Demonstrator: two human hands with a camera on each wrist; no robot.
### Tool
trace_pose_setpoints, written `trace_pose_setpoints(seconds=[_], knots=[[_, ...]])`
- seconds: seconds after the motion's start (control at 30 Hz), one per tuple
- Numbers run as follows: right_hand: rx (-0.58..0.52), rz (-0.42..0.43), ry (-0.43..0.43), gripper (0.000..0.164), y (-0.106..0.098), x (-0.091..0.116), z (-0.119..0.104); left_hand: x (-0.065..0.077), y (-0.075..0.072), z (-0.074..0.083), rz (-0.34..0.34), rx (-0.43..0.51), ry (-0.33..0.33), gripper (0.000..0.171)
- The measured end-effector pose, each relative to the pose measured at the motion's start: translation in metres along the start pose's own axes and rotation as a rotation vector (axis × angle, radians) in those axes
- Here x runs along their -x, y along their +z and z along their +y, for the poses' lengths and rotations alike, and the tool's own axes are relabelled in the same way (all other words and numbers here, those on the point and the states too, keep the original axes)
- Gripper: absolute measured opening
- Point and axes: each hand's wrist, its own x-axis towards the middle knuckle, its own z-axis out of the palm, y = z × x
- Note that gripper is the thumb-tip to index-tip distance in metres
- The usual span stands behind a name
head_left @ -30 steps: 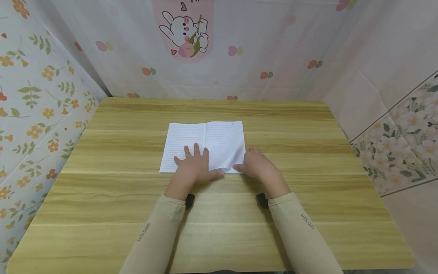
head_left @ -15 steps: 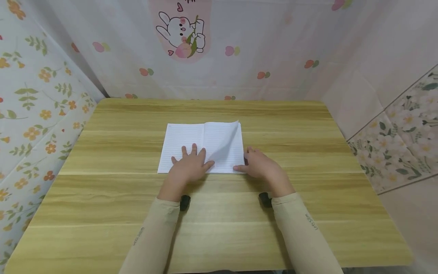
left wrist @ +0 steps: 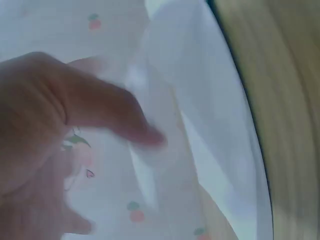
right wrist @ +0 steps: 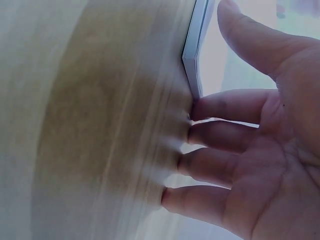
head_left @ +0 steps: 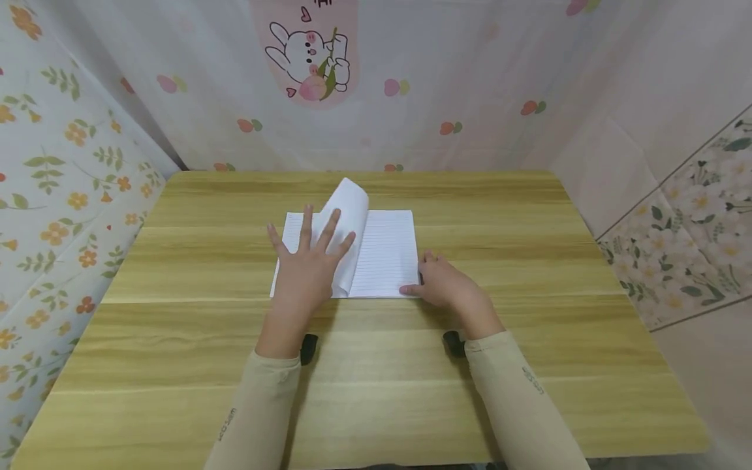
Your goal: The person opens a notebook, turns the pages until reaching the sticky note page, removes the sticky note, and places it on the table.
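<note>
An open lined notebook [head_left: 384, 254] lies on the table, its right page flat. One loose page [head_left: 352, 215] stands raised near the middle fold and curls over to the left. Fingers spread, my left hand [head_left: 305, 267] is over the left half, against the raised page; in the left wrist view its thumb [left wrist: 120, 115] is blurred in front of white paper. At the lower right corner, my right hand [head_left: 443, 281] rests its thumb on the page. In the right wrist view, its fairly straight fingers [right wrist: 215, 165] stand on the table, the index finger touching the notebook's corner.
The wooden table [head_left: 529, 261] extends around the notebook on all sides. A patterned curtain [head_left: 411, 85] hangs along its back edge, and a floral cloth [head_left: 64, 215] lines the left side. A dark wrist camera [head_left: 454, 344] sits under each forearm.
The loose page has swung from the right side up and over toward the left. My left hand has lifted and shifted left with it, while my right hand has stayed at the corner.
</note>
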Motion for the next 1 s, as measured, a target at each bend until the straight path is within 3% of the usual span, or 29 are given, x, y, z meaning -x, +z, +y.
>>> trace_pose_setpoints(seconds=[0.07,0.17,0.27,0.37,0.73,1.0], knots=[[0.0,-0.009,0.002,0.09,-0.001,0.0,-0.001,0.002,-0.002,0.004,-0.086,-0.037,0.039,0.069],[-0.006,-0.018,0.004,0.091,-0.001,-0.001,-0.001,0.004,0.0,0.007,-0.23,0.017,0.024,0.05],[-0.002,-0.016,0.0,0.09,-0.001,-0.002,-0.001,0.004,0.005,0.006,-0.34,0.121,-0.022,0.052],[-0.003,-0.021,0.001,0.087,0.0,-0.001,0.0,0.005,0.009,0.004,-0.407,0.237,-0.042,0.06],[0.0,-0.037,0.008,0.083,-0.001,0.001,0.001,0.0,0.022,-0.005,-0.508,0.45,0.032,0.065],[0.001,-0.046,0.003,0.081,-0.004,0.001,-0.002,-0.004,0.02,-0.01,-0.532,0.481,0.044,0.058]])
